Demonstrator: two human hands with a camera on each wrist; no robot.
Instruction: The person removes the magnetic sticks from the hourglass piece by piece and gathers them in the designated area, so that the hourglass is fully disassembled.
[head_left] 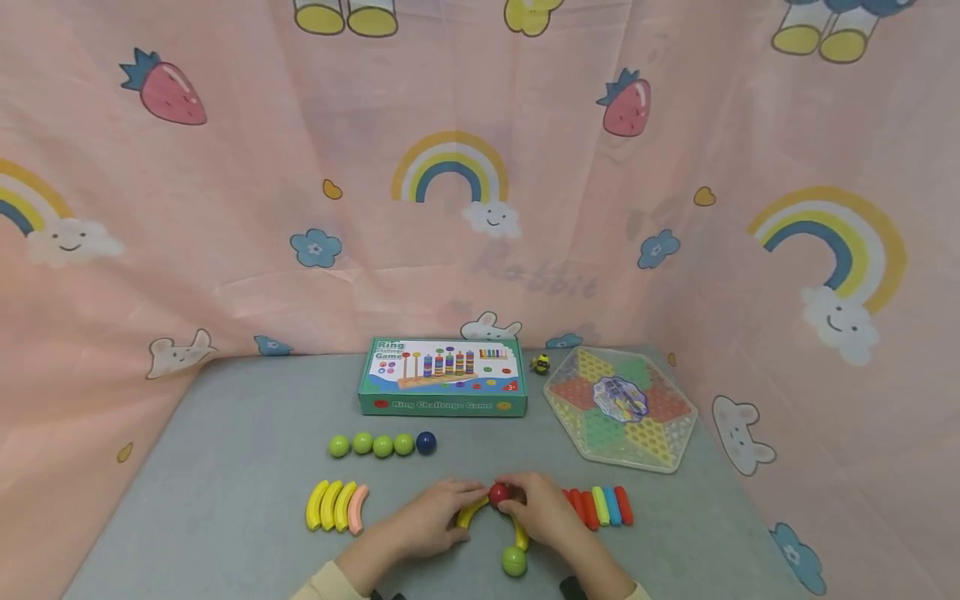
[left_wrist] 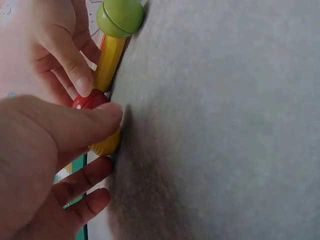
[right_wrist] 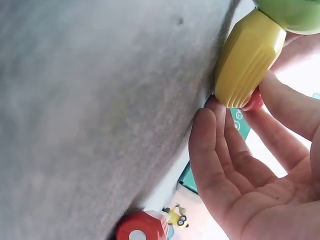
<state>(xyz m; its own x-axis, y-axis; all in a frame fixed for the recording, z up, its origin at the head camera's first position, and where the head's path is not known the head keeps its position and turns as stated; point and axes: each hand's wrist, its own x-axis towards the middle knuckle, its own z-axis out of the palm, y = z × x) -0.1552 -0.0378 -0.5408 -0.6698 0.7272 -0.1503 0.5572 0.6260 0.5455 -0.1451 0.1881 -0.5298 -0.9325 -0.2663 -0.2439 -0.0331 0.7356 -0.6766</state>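
Two yellow curved sticks and a red ball (head_left: 499,496) form an arch on the table, the ball joining them at the top. My left hand (head_left: 427,517) pinches the left yellow stick (head_left: 470,514), its thumb across it in the left wrist view. With thumb and forefinger, my right hand (head_left: 546,508) grips the red ball from the right. Its other fingers lie around the right yellow stick (right_wrist: 250,57). A green ball (head_left: 513,562) sits at the near end of that stick. The red ball is mostly hidden in the right wrist view.
Left lie yellow sticks (head_left: 327,505) and a pink one (head_left: 357,509); right, a row of coloured sticks (head_left: 602,506). Several green balls (head_left: 383,446) and a blue ball (head_left: 426,442) line up behind. Farther back are a game box (head_left: 442,406), a bee-like toy (head_left: 540,364) and a hexagonal board (head_left: 600,429).
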